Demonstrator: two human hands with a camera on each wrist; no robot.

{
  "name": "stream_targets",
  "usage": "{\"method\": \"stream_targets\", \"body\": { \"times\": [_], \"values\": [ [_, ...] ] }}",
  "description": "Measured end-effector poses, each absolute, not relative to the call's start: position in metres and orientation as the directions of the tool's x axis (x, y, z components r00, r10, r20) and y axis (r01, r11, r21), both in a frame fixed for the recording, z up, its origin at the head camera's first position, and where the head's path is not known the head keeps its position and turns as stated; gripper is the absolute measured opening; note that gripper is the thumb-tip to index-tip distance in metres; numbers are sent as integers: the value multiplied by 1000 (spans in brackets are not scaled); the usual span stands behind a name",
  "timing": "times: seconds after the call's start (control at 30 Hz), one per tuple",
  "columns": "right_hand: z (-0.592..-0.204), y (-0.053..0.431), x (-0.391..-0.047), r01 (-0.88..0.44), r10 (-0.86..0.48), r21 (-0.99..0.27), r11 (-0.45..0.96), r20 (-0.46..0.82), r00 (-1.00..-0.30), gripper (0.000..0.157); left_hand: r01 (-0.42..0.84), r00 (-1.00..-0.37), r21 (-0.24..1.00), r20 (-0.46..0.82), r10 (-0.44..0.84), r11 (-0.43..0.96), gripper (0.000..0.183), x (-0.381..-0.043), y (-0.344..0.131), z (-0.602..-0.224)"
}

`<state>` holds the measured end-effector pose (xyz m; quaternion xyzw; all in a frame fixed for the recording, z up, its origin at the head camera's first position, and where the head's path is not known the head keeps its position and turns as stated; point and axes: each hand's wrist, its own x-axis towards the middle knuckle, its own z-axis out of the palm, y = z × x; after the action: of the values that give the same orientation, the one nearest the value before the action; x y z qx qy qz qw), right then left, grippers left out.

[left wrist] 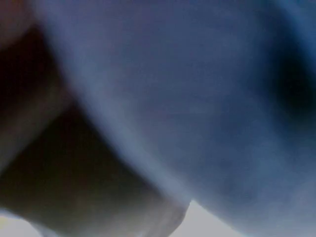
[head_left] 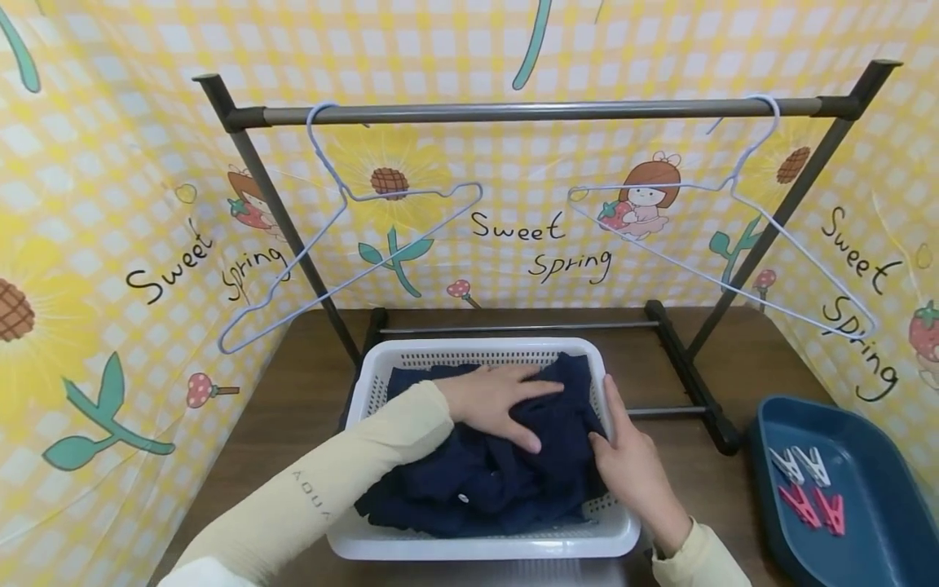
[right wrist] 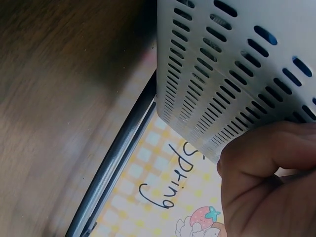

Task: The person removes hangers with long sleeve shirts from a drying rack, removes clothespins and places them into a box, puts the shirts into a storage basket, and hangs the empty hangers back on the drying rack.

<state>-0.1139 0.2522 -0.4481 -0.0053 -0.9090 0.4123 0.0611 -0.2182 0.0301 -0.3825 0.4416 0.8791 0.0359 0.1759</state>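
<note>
A white plastic basket (head_left: 480,549) with slotted walls stands on the table, filled with bunched navy-blue clothing (head_left: 469,481) that shows a small white button. My left hand (head_left: 495,403) rests on top of the clothing with its fingers spread. In the left wrist view blurred blue fabric (left wrist: 163,89) fills most of the picture. At the basket's right side, my right hand (head_left: 631,461) grips the rim, thumb over the top edge and fingers along the outside. The right wrist view has that hand's bent fingers (right wrist: 266,153) against the perforated basket wall (right wrist: 232,74).
Behind the basket stands a dark metal rack (head_left: 543,112) with feet on the brown table (head_left: 286,489). Two lavender hangers, one left (head_left: 411,194) and one right (head_left: 660,186), hang from its bar. A blue tray (head_left: 873,481) at right holds white clothespins (head_left: 810,466) and pink clothespins (head_left: 829,512).
</note>
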Motion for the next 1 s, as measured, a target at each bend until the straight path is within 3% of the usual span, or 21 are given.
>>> {"method": "stream_targets", "body": {
  "times": [0.1,0.2,0.47,0.8,1.0],
  "values": [
    [-448,250,-115,-43,54,-743,667,107,-993,80,732,-578,294,-211,789,615,84,-217,16,-359],
    [-447,249,-115,-44,53,-748,663,105,-993,79,719,-621,253,-185,761,648,83,-203,0,-340],
    [-447,251,-112,-39,54,-760,649,98,-994,80,612,-685,97,-430,588,785,108,-150,-25,-350],
    [-449,257,-111,-7,81,-762,648,78,-994,79,646,-690,-43,-460,558,762,115,-163,-9,-394],
    [-448,258,-113,-5,86,-761,649,80,-993,80,635,-686,61,-414,598,770,103,-168,-12,-381]
  ]
}}
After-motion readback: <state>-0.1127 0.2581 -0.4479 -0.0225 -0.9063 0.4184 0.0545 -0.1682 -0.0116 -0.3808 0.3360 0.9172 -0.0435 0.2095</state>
